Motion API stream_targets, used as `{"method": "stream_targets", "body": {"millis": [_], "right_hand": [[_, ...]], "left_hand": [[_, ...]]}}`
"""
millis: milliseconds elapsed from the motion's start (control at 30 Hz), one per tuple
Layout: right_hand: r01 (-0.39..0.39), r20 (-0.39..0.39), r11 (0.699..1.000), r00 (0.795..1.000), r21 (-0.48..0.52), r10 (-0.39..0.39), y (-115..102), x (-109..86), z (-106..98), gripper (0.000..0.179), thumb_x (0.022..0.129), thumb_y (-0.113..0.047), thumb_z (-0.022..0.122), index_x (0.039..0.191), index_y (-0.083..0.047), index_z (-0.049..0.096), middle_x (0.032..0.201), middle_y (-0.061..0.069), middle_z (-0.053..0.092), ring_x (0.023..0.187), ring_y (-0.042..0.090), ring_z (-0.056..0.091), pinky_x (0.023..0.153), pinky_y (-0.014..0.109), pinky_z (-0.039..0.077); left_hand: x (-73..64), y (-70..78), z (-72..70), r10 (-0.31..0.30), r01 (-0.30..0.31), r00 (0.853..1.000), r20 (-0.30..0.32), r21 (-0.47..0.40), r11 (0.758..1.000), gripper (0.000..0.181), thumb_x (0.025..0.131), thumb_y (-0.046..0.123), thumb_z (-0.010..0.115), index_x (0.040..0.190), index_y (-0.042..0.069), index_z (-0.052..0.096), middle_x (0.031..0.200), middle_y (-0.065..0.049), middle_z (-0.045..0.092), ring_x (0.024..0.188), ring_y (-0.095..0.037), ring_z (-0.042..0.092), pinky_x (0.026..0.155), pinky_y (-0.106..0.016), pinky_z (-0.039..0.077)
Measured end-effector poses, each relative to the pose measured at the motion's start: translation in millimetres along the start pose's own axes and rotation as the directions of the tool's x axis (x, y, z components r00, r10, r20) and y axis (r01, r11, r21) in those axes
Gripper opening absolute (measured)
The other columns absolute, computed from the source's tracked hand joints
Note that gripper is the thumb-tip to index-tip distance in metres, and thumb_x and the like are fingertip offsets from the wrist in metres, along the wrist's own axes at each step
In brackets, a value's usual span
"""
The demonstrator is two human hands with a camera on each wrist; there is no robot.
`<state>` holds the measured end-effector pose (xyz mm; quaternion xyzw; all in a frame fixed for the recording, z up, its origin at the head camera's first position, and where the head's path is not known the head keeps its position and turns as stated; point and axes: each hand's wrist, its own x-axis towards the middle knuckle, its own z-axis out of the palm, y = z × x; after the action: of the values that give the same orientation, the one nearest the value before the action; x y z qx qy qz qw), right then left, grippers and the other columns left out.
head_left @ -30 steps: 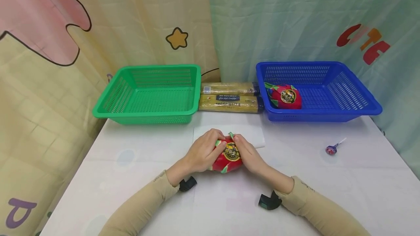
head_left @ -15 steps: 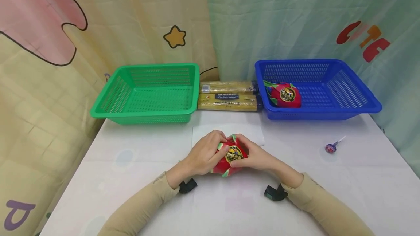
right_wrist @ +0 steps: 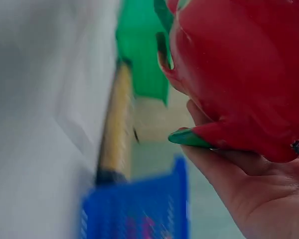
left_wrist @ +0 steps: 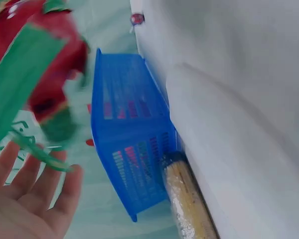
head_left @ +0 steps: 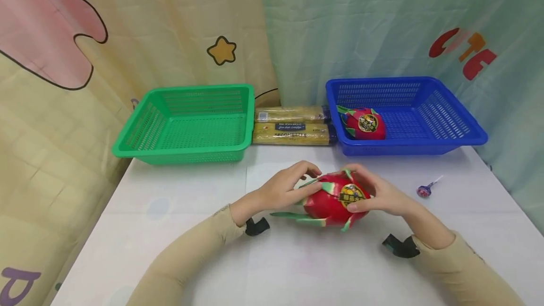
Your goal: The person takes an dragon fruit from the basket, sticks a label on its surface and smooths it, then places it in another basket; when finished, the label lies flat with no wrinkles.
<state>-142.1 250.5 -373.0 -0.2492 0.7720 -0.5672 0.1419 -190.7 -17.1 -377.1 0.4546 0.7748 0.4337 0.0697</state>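
Observation:
A red dragon fruit [head_left: 325, 206] with green-tipped scales and a round gold-and-black label is over the middle of the table. My right hand [head_left: 388, 196] grips its right end, thumb near the label; the right wrist view shows the fruit [right_wrist: 239, 74] lying against the palm and fingers. At its leafy left end is my left hand [head_left: 284, 185], fingers spread loosely. In the left wrist view the left hand [left_wrist: 35, 199] has its fingertips by a long green scale, the fruit itself blurred and apart from the palm.
A green basket [head_left: 182, 153] stands at the back left, a blue basket [head_left: 412, 145] at the back right with another dragon fruit [head_left: 363, 124] inside. Two spaghetti packs [head_left: 293, 134] lie between the baskets. A lollipop [head_left: 424, 191] lies on the right of the white table [head_left: 306, 268].
The dragon fruit has moved right and up toward the camera, carried by my right hand. My left hand's fingers have loosened from around it, and its leafy end now shows.

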Motion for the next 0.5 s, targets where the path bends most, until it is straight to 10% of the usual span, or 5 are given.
{"method": "stream_targets", "body": {"millis": [267,400,500], "right_hand": [[0.310,-0.273,0.927,0.929,0.212,-0.248,-27.3,-27.8,-90.2,0.059,0.082,0.019,0.050,0.132,-0.010,0.040,0.125,0.007,0.050,0.111,0.018,0.050,0.075,0.028,0.054],[0.280,-0.534,0.938,0.835,0.206,-0.133,-29.5,-29.9,-121.9,0.054,0.085,0.015,0.055,0.130,-0.011,0.042,0.125,0.006,0.047,0.113,0.015,0.044,0.076,0.020,0.051],[0.100,-0.672,0.982,0.740,0.158,0.033,-24.8,-28.4,-143.0,0.052,0.086,0.002,0.063,0.128,-0.020,0.042,0.122,-0.002,0.045,0.111,0.010,0.040,0.071,0.012,0.049]], "left_hand": [[51.5,-13.7,-7.0,-0.076,0.022,0.971,-0.226,-0.234,0.972,0.029,0.102,0.019,0.039,0.121,0.000,0.048,0.121,-0.014,0.052,0.109,-0.025,0.054,0.087,-0.029,0.045],[74.3,-23.1,5.0,-0.175,0.096,0.963,-0.204,-0.349,0.932,0.030,0.101,0.022,0.044,0.122,0.002,0.050,0.124,-0.015,0.051,0.110,-0.030,0.055,0.085,-0.030,0.048],[88.9,-28.4,16.6,-0.219,0.153,0.958,-0.185,-0.317,0.936,0.029,0.098,0.022,0.050,0.123,0.006,0.052,0.125,-0.012,0.052,0.113,-0.027,0.053,0.090,-0.028,0.045]]}}
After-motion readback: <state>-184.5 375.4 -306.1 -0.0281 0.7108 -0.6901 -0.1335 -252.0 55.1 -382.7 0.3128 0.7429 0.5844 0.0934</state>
